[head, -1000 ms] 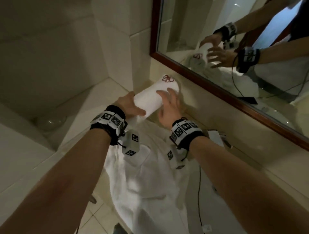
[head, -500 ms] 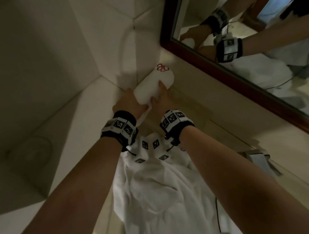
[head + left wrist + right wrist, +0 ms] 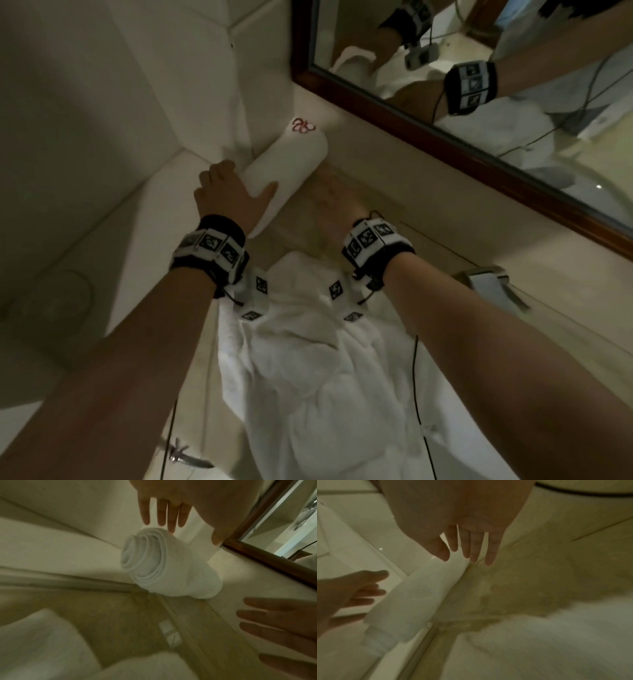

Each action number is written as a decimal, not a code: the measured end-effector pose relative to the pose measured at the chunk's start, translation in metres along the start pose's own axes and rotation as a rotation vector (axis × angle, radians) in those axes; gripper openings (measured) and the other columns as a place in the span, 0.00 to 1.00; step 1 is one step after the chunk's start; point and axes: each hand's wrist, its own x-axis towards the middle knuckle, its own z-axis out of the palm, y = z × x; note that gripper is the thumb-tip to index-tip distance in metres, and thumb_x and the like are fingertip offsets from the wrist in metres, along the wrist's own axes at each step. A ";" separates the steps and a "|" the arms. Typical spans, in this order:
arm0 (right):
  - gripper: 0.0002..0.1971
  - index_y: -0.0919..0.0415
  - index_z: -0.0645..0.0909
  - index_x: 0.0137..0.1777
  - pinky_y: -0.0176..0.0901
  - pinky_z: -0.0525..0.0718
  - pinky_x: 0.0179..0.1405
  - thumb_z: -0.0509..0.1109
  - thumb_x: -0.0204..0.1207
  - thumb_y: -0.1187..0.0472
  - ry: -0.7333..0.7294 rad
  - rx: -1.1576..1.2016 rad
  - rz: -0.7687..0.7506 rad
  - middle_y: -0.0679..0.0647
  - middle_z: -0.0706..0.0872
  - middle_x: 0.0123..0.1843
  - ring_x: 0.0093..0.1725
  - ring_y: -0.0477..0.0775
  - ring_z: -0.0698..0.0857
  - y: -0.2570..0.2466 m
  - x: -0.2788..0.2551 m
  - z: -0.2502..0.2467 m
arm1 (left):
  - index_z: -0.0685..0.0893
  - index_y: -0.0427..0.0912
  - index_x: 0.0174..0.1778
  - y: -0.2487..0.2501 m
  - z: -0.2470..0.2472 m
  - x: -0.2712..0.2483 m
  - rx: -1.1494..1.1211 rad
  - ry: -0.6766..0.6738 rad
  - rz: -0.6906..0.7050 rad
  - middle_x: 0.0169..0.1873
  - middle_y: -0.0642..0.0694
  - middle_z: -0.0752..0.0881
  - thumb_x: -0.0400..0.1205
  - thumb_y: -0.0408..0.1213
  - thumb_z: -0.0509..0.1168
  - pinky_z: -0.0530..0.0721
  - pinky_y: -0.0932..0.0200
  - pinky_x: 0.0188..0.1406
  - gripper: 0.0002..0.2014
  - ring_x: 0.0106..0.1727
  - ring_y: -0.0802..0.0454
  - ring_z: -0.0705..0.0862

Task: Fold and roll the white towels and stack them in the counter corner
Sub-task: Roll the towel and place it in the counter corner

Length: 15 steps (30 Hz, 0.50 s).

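The rolled towel (image 3: 284,168) is lying in the surface (image 3: 445,219) corner, one end toward the wall, so it is braced against unrolling. The left hand (image 3: 227,193) is resting loosely spread against its near side, steadying it; the right hand (image 3: 330,202), fingers straight, is hovering beside it, holding nothing. Unfolded towels (image 3: 318,377) are waiting nearer the person.

Both bare forearms reach forward side by side, each wrist wearing a black band with square markers. The left hand (image 3: 230,194) lies with fingers straight and slightly spread, thumb stretched out to the right. The right hand (image 3: 334,202) is blurred, its fingers straight and loosely together, gripping nothing.
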 end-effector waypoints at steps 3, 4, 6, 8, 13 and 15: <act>0.25 0.56 0.63 0.80 0.48 0.74 0.72 0.59 0.83 0.59 -0.011 -0.036 0.047 0.59 0.73 0.76 0.73 0.60 0.74 0.016 -0.033 -0.001 | 0.71 0.32 0.69 -0.002 -0.002 -0.035 -0.094 0.186 0.109 0.66 0.35 0.75 0.80 0.51 0.61 0.68 0.46 0.66 0.29 0.69 0.37 0.70; 0.25 0.56 0.64 0.79 0.49 0.75 0.71 0.60 0.82 0.59 -0.012 -0.024 0.041 0.58 0.73 0.76 0.73 0.60 0.74 0.025 -0.045 0.003 | 0.72 0.32 0.67 -0.001 -0.002 -0.047 -0.117 0.188 0.119 0.65 0.34 0.75 0.79 0.48 0.60 0.67 0.48 0.65 0.27 0.68 0.37 0.70; 0.25 0.56 0.65 0.78 0.49 0.75 0.72 0.61 0.81 0.61 -0.014 -0.046 0.043 0.58 0.73 0.76 0.73 0.60 0.74 0.037 -0.066 0.008 | 0.72 0.31 0.67 0.003 0.002 -0.070 -0.163 0.121 0.102 0.65 0.35 0.74 0.77 0.46 0.57 0.68 0.50 0.65 0.27 0.68 0.38 0.70; 0.25 0.55 0.66 0.78 0.46 0.75 0.70 0.62 0.81 0.60 -0.015 -0.038 0.059 0.58 0.74 0.75 0.72 0.59 0.76 0.043 -0.085 0.012 | 0.72 0.32 0.67 0.008 0.007 -0.089 -0.186 0.025 0.048 0.64 0.35 0.75 0.77 0.46 0.57 0.72 0.47 0.66 0.26 0.66 0.38 0.72; 0.19 0.50 0.74 0.69 0.47 0.81 0.62 0.63 0.79 0.51 -0.004 -0.058 0.127 0.52 0.78 0.70 0.63 0.58 0.82 0.058 -0.129 0.028 | 0.80 0.30 0.58 0.005 0.022 -0.130 -0.069 -0.334 0.018 0.51 0.34 0.84 0.85 0.47 0.58 0.78 0.53 0.50 0.21 0.58 0.36 0.82; 0.19 0.49 0.75 0.67 0.48 0.80 0.64 0.64 0.77 0.46 0.015 -0.106 0.090 0.50 0.74 0.73 0.64 0.58 0.81 0.064 -0.144 0.030 | 0.80 0.34 0.64 -0.002 0.029 -0.145 0.075 -0.490 0.066 0.58 0.35 0.83 0.82 0.58 0.57 0.76 0.52 0.58 0.29 0.63 0.37 0.80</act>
